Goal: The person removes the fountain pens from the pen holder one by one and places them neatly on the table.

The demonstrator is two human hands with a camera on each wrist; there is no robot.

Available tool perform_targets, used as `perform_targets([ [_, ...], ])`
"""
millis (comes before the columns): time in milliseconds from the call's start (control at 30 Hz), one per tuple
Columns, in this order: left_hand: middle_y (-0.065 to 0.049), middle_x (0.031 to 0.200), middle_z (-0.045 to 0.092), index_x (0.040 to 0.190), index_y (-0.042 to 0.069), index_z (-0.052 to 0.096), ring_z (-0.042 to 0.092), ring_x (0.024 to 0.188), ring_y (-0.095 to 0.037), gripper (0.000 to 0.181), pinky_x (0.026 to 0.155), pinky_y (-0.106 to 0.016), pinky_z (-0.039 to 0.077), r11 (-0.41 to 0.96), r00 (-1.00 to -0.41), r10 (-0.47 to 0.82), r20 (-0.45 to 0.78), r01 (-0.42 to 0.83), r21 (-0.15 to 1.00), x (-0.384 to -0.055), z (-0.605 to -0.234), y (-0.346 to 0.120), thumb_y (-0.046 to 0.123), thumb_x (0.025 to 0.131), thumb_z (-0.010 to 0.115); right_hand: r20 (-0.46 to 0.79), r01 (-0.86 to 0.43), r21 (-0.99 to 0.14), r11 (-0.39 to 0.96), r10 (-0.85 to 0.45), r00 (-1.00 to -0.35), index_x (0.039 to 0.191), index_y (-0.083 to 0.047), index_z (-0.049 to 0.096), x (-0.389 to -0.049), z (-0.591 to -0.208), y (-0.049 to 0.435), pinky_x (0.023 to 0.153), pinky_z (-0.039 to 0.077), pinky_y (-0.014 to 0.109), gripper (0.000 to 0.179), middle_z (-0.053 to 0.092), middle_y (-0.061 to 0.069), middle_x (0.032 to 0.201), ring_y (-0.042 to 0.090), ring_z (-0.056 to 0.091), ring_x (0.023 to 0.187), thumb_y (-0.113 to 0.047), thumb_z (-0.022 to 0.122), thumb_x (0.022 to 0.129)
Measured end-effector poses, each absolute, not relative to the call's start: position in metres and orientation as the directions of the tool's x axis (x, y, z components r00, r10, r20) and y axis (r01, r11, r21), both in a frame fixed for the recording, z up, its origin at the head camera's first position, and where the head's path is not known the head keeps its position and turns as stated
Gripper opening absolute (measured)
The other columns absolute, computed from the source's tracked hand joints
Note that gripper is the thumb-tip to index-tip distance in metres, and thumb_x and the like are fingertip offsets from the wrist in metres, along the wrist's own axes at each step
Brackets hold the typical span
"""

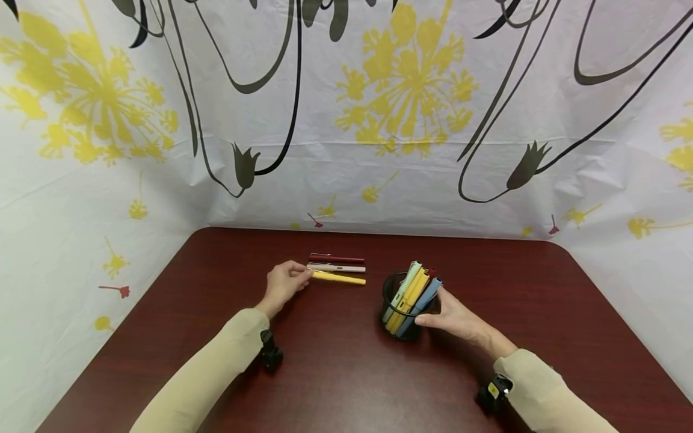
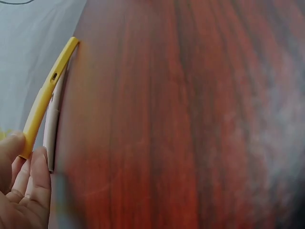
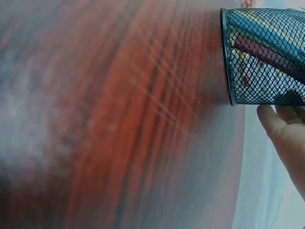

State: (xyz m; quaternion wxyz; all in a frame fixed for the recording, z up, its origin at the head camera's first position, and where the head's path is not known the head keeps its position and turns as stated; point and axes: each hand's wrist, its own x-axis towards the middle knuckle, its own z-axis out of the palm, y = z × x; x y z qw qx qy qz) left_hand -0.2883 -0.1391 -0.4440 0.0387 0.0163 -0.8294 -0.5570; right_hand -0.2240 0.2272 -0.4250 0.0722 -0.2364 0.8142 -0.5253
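Observation:
My left hand (image 1: 285, 282) pinches one end of a yellow pen (image 1: 338, 278) between thumb and fingers. Just behind it lie a pale pinkish-white pen (image 1: 346, 269) and a dark red pen (image 1: 338, 260), roughly parallel. In the left wrist view the yellow pen (image 2: 50, 90) partly covers the pale one (image 2: 53, 138); whether its far end touches the table I cannot tell. My right hand (image 1: 460, 317) holds the side of a black mesh pen cup (image 1: 407, 337), its fingers partly hidden behind. Light green, yellow, blue and dark red pens lean in the cup, which stands upright.
The dark red-brown wooden table (image 1: 335, 373) has rounded far corners. A white sheet (image 1: 303, 198) with yellow and grey flower prints hangs behind it and along both sides. Small black cameras (image 1: 271, 350) are worn on both wrists.

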Motion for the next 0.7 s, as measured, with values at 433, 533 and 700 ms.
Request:
perform_targets([
  [433, -0.002, 0.069, 0.069, 0.085, 0.008, 0.073, 0.061, 0.060, -0.009, 0.018, 0.055, -0.024, 0.052, 0.637, -0.990, 0.017, 0.143, 0.121, 0.762, -0.294, -0.445, -0.147, 0.026, 0.081, 0.075, 0.115, -0.290, -0.899, 0.327, -0.463, -0.879, 0.144, -0.001, 0.024, -0.223, -0.425, 0.227, 0.098, 0.030, 0.013, 0.082, 0.044, 0.020, 0.136, -0.007, 0.036, 0.119, -0.017, 0.073, 0.081],
  [533, -0.001, 0.069, 0.068, 0.085, 0.009, 0.073, 0.059, 0.059, -0.009, 0.019, 0.055, -0.024, 0.051, 0.651, -0.990, 0.038, 0.135, 0.127, 0.748, -0.298, -0.447, -0.150, 0.028, 0.082, 0.074, 0.101, -0.283, -0.892, 0.351, -0.455, -0.885, 0.145, -0.001, 0.023, -0.223, -0.424, 0.227, 0.105, 0.030, 0.030, 0.081, 0.043, 0.019, 0.137, -0.002, 0.036, 0.122, -0.016, 0.072, 0.082],
  [700, 0.000, 0.070, 0.068, 0.085, 0.010, 0.073, 0.059, 0.060, -0.009, 0.017, 0.057, -0.024, 0.050, 0.666, -0.986, 0.083, 0.144, 0.163, 0.728, -0.302, -0.449, -0.153, 0.028, 0.083, 0.072, 0.098, -0.281, -0.890, 0.358, -0.452, -0.887, 0.145, -0.001, 0.023, -0.222, -0.424, 0.227, 0.107, 0.028, 0.046, 0.081, 0.042, 0.018, 0.137, 0.003, 0.035, 0.124, -0.015, 0.072, 0.082],
])
